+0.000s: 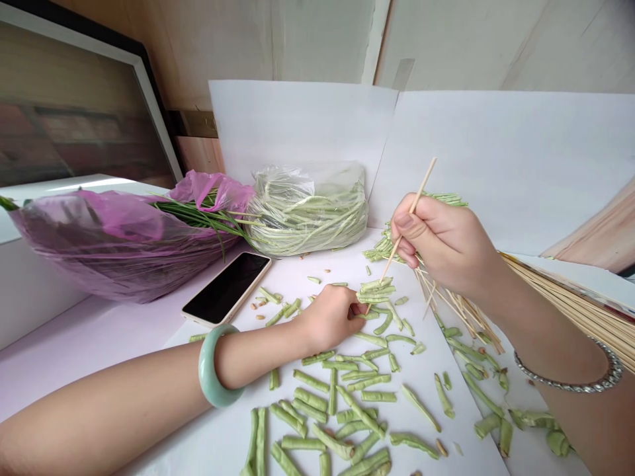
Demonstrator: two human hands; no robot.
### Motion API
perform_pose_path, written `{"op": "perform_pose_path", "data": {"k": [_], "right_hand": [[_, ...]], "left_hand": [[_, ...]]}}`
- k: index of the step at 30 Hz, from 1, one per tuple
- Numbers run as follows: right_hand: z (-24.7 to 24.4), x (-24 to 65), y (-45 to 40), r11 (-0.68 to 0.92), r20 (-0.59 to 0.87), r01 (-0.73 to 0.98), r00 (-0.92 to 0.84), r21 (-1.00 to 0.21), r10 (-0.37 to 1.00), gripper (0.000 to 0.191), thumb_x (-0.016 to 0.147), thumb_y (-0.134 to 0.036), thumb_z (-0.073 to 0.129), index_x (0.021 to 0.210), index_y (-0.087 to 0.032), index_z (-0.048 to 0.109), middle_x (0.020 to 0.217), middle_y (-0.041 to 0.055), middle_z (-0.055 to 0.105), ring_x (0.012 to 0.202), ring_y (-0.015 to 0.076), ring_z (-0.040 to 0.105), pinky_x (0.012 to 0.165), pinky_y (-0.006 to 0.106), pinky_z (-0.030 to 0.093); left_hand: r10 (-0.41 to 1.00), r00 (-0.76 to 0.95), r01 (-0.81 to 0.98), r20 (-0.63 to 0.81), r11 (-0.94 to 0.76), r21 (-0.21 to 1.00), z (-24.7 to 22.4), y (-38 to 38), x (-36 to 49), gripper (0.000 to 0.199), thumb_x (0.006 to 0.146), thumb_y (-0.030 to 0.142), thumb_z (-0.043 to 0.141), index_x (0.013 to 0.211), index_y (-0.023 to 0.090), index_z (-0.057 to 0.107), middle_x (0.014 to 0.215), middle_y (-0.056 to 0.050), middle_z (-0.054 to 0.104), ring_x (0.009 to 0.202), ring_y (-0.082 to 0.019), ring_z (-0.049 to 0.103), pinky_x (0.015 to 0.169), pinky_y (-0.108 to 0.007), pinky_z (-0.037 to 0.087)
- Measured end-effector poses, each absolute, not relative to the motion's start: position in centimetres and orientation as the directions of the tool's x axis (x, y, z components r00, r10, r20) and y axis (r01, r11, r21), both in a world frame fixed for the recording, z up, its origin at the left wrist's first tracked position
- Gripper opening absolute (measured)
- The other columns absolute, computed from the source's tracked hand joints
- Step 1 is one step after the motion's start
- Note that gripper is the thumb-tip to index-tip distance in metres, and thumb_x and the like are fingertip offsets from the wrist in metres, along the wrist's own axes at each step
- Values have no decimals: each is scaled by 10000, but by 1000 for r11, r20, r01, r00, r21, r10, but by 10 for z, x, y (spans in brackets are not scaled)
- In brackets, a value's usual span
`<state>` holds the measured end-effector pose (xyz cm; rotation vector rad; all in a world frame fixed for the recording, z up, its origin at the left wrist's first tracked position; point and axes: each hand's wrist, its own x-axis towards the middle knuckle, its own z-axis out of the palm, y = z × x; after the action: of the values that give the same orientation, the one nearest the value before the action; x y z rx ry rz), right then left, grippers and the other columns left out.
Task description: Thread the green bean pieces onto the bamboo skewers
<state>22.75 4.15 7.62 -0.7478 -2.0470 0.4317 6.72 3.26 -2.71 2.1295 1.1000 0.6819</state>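
Observation:
My right hand (439, 241) pinches a thin bamboo skewer (424, 177) near its upper part, the stick slanting down to the left. Several short pieces of green long bean (376, 291) are threaded crosswise near its lower end. My left hand (333, 317) is low over the table with its fingers curled closed at the lowest bean piece, beside the skewer's tip; its fingertips are partly hidden. Around and below my left hand, many cut bean pieces (310, 398) lie scattered on white paper (436, 367).
A black-screened phone (227, 288) lies left of my left hand. Behind stand a clear bag of long beans (312, 215) and a purple bag of greens (124, 244). Loose skewers (469, 311) and a bundle of sticks (570, 304) lie right. Bean scraps (538, 420) sit front right.

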Motion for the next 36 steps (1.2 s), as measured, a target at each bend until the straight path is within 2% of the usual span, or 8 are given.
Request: {"op": "perform_pose_path", "data": {"k": [13,20,23,26,29,33,36], "right_hand": [[74,227,45,754,625,338,-422,-564,657,299,936,-398,429,710,-203,440,630,-26,441,445,78,430,405,218,364],[80,227,38,740,615,328,-414,-587,671,304,924,-402,456,699,-199,469,587,-26,448,457,86,443,399,219,382],[87,232,37,728,648,317,-332,-608,685,311,903,-399,505,678,-185,508,534,-27,442,430,86,446,362,215,362],[96,240,42,754,739,256,-171,-605,651,307,847,-403,595,659,-169,531,488,-34,440,388,83,444,338,220,341],[102,247,49,801,808,138,-14,-582,589,290,781,-347,689,622,-156,538,450,-36,431,357,82,422,322,229,319],[103,250,57,783,778,18,123,-622,616,291,729,-272,739,566,-143,536,425,-30,407,369,80,411,318,219,291],[101,251,60,746,732,-31,166,-665,660,311,684,-287,770,546,-148,528,413,-25,407,374,83,403,307,212,283]], "left_hand": [[823,542,485,171,-472,736,-27,32,66,94,687,145,538,679,146,632,596,20,544,547,-95,455,540,-186,344],[831,527,488,177,-466,738,-28,31,65,98,689,157,563,726,140,652,655,1,595,583,-107,490,562,-195,370],[850,478,465,222,-459,757,-25,30,64,121,692,176,595,787,145,663,737,-12,635,628,-114,521,596,-197,399],[864,396,408,311,-469,783,-19,27,63,137,716,230,627,825,155,661,806,-21,649,688,-125,544,643,-207,419],[883,326,340,339,-444,829,-15,26,63,178,740,296,638,842,151,653,780,-26,653,672,-128,547,643,-220,426],[924,263,106,276,-312,944,-19,28,65,218,731,333,665,812,131,649,728,-41,661,661,-138,572,644,-235,447],[944,230,-100,234,-217,971,-24,32,66,234,701,337,694,756,115,642,716,-45,647,653,-132,565,637,-245,449]]}}
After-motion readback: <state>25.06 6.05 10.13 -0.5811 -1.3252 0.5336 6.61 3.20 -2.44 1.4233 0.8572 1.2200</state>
